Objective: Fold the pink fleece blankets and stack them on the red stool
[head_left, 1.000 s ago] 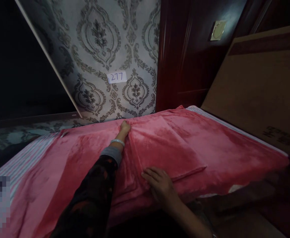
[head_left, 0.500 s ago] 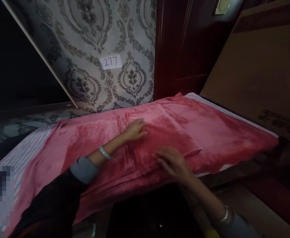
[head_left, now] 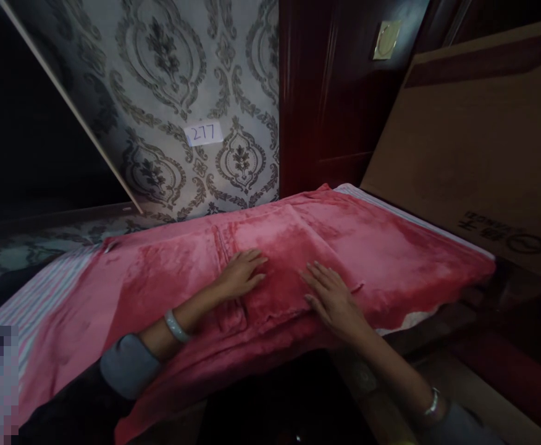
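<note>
A plush red-pink blanket [head_left: 391, 247] is spread over a table or bench, with folded layers of the same fabric in its middle. My left hand [head_left: 241, 272] lies flat on the folded part, its fingers stretched toward the right. Against the right side of that folded part rests my right hand [head_left: 333, 300], palm down with fingers spread. Neither hand grips anything. Beneath the blanket, a striped cloth [head_left: 50, 281] shows at the left end and along the far right edge.
A large cardboard box [head_left: 474, 142] leans at the right. Behind stand a patterned wallpapered wall [head_left: 168, 68] with a paper label [head_left: 204, 132] reading 277, and a dark red door [head_left: 317, 93]. A dark panel [head_left: 43, 123] slants at the left.
My right hand has moved from the near edge of the folded part up onto it and flattened, its fingers now spread. My left hand stays on the fabric. The view has shifted slightly.
</note>
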`<state>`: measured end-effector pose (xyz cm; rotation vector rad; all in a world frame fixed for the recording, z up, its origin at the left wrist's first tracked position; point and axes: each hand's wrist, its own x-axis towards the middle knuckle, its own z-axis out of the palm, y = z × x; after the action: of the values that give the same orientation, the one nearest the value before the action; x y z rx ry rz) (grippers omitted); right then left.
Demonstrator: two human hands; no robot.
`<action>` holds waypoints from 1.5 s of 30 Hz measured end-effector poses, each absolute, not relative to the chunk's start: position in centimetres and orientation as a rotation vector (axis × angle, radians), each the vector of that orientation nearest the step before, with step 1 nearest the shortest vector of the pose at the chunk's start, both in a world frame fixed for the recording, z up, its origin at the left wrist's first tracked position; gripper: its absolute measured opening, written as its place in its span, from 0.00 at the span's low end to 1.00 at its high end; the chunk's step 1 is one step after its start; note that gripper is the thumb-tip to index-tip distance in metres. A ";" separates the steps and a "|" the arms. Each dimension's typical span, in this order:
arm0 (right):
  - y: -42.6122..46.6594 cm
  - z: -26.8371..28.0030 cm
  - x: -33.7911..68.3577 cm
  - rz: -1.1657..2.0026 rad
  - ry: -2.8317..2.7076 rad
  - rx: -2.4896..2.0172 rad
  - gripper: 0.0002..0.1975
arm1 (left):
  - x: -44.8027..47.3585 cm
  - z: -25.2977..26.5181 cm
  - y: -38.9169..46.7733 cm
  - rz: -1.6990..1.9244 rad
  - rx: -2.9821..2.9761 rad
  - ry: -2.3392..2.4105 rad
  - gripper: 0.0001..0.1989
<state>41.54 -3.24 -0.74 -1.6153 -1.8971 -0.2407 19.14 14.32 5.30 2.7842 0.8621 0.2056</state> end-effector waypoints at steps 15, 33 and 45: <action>3.1 -0.3 38.7 0.095 -2.322 -1.561 0.28 | 22.3 2.4 24.3 0.058 2.638 1.468 0.40; 22.9 -0.9 49.3 0.191 -1.989 -2.134 0.31 | 21.9 0.9 25.2 0.195 2.533 1.554 0.46; 23.0 0.5 49.8 0.307 -2.059 -2.059 0.33 | 22.2 1.4 25.2 0.137 2.553 1.575 0.45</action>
<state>49.76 22.98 0.50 -2.0589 -2.0587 0.3075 22.23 25.20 1.37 2.5530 1.5754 0.1367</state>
